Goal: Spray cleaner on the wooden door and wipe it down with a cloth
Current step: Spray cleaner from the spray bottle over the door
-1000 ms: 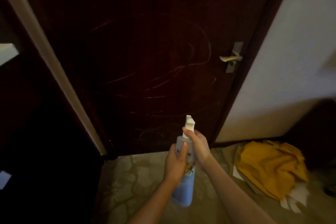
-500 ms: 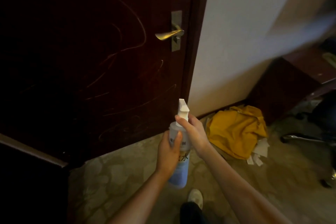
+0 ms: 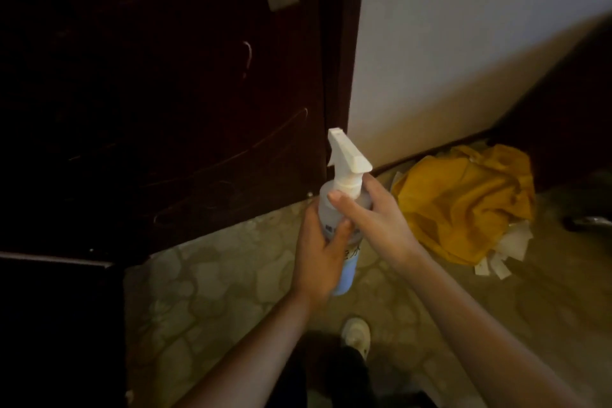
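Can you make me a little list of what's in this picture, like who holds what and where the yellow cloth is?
left hand: grips the spray bottle round its body
right hand: wraps the bottle's neck, under the white trigger head
nozzle: aimed at the door
door look: dark wood with pale curvy marks
yellow cloth: crumpled on the floor by the wall, nobody touching it
paper scraps: white, poking out beside the cloth
wiping: cloth not picked up yet

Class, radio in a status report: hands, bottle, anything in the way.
Left hand grips spray bottle body; right hand holds its neck. Nozzle toward door. Yellow cloth on floor, unheld. Path clear.
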